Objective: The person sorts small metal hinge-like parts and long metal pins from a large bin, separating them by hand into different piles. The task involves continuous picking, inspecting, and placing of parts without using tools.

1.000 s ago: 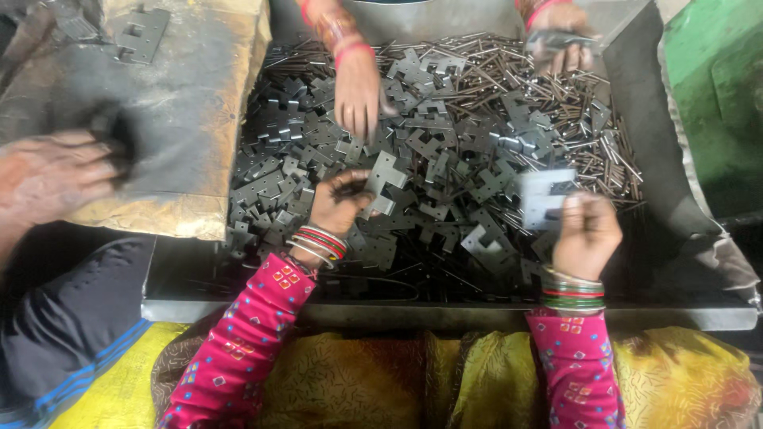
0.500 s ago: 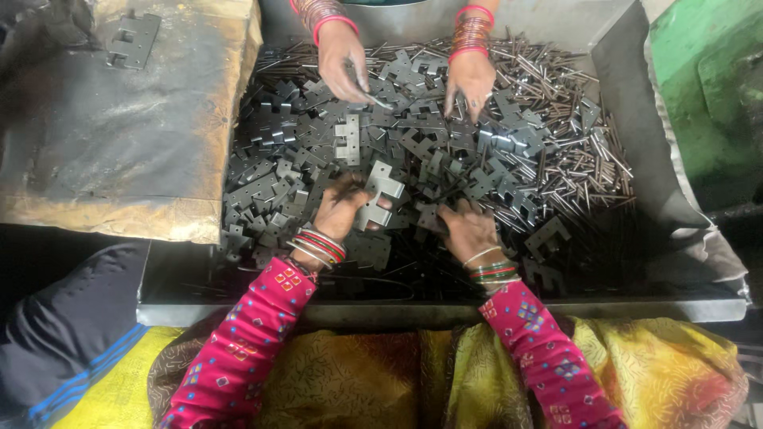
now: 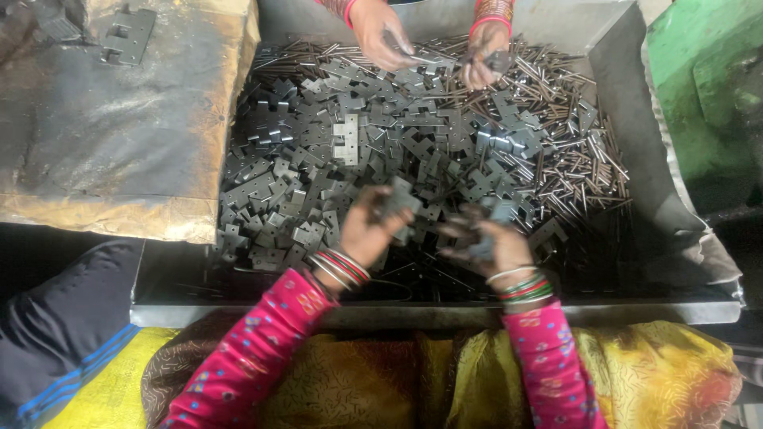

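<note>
Steel and stiff, the notched hinge plate [image 3: 397, 202] pinched in your left hand [image 3: 367, 230] looks light but sharp-edged, so hold its flat faces, while your right hand [image 3: 485, 242] curls around another dark piece [image 3: 499, 213] just beside it.

1. The hinge leaf [image 3: 397, 199] in the left hand [image 3: 362, 234] is dull grey stamped metal, smooth and matt.
2. The piece [image 3: 485, 238] in the right hand [image 3: 485, 242] is darker metal.
3. The pins [image 3: 584, 171] beyond the right hand are thin dark steel with a slight sheen.
4. The tray [image 3: 636, 95] around both hands is smooth, greasy grey sheet metal.
5. The sacking [image 3: 103, 159] left of the left hand is coarse, oil-stained cloth.
6. The bangles [image 3: 520, 286] at the right wrist look glossy.
</note>
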